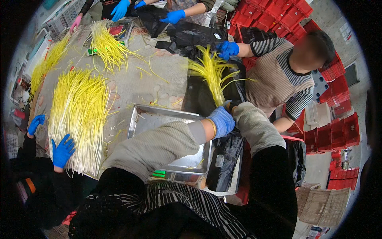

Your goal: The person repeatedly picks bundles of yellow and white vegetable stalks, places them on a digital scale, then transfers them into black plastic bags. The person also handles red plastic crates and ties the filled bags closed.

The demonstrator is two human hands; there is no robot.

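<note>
A bunch of yellow chives (213, 79) fans upward over black plastic, its leaf tips blurred. At its pale lower end, my left hand (222, 121), in a blue glove with a gold-coloured bangle at the wrist, is closed around the stalks. My right hand (229, 106) meets the same end from the other side; its dark-looking glove is mostly hidden behind the grey sleeve, so its grip is unclear. Beneath my left forearm lies a shallow metal tray (162, 112) with a few leaf scraps. Black plastic bags (223, 165) lie to the tray's right.
Many yellow chives (79, 113) lie in a wide pile at left, with a co-worker's blue-gloved hand (63, 151) on it. More chives (107, 47) rest on a scale across the table. Another co-worker (274, 77) stands close at right. Red crates (331, 133) are stacked behind.
</note>
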